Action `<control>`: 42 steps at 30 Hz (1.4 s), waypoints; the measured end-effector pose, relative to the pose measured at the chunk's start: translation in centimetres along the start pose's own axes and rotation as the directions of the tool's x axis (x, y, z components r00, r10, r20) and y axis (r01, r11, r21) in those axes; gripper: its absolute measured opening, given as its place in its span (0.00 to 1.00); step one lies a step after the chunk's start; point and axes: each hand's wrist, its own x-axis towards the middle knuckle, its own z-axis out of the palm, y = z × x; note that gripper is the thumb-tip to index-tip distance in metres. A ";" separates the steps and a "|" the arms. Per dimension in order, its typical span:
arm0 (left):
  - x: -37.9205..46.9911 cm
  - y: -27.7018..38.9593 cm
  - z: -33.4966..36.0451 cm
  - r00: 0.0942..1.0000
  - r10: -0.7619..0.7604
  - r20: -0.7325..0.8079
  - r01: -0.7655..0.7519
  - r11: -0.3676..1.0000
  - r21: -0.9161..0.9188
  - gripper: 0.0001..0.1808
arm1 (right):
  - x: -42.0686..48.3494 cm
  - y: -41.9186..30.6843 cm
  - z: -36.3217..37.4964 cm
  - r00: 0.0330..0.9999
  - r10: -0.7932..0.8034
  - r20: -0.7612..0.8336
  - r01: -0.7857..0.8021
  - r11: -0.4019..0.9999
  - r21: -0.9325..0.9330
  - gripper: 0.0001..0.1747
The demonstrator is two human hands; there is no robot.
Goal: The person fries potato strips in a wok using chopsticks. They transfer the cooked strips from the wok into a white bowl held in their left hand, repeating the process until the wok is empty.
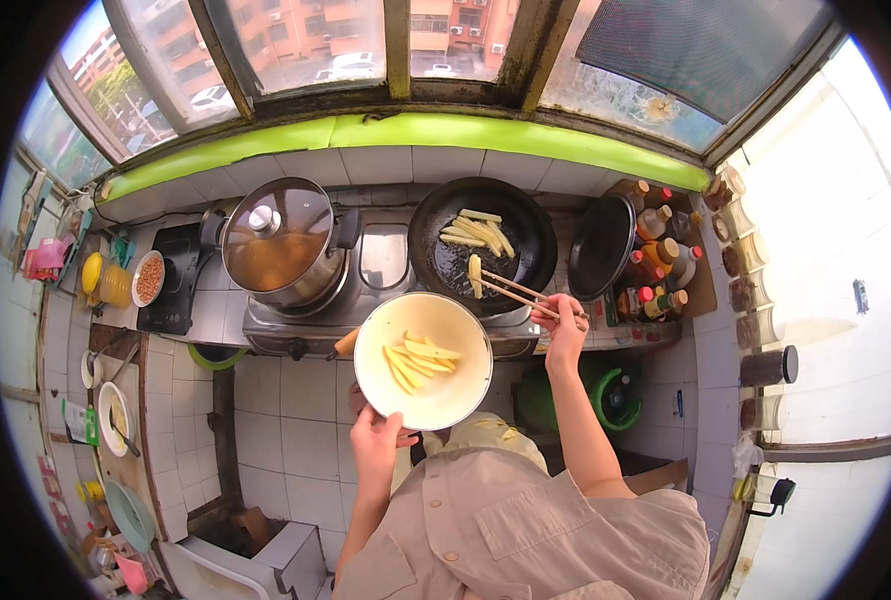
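Observation:
My left hand [378,435] grips the rim of a cream bowl [460,397] at its near side. Several pale yellow potato strips [420,360] lie inside it. My right hand [563,332] holds a pair of wooden chopsticks [516,293], whose tips are at a fried strip [475,275] over the near part of a black wok [539,232]. More potato strips [475,231] rest in a loose pile on the wok's oily bottom. The bowl is in front of the stove [265,330], just left of and below the wok, and hides part of the stove's front.
A lidded steel pot [288,251] occupies the left burner. Right of the wok stand a black lid [603,246] and several sauce bottles [659,255]. At left are an induction cooker [167,281], a bowl of peanuts [149,278] and a yellow-capped jar [105,279].

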 end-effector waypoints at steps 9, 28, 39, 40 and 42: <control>-0.1 -0.1 -0.1 1.000 -0.003 -0.003 0.003 1.000 -0.027 0.22 | 0.3 -0.2 -0.9 1.000 0.016 -0.017 -0.015 0.998 0.055 0.14; 0.3 -0.4 -0.3 1.000 0.009 -0.002 -0.009 1.000 -0.021 0.22 | 0.3 -0.1 -1.5 0.999 0.035 -0.041 -0.031 0.996 0.087 0.14; 0.5 -0.2 -0.1 1.000 0.015 0.003 -0.015 1.000 -0.019 0.23 | 0.9 -0.2 -1.5 0.997 0.058 -0.044 -0.055 0.997 0.063 0.14; 0.5 -0.2 -0.1 1.000 0.017 0.003 -0.017 1.000 -0.022 0.23 | 0.9 -0.4 -1.5 0.998 0.056 -0.042 -0.053 0.996 0.068 0.14; 0.5 -0.1 0.0 1.000 0.016 0.002 -0.016 1.000 -0.025 0.23 | 1.0 -0.4 -1.5 0.998 0.054 -0.040 -0.051 0.997 0.059 0.14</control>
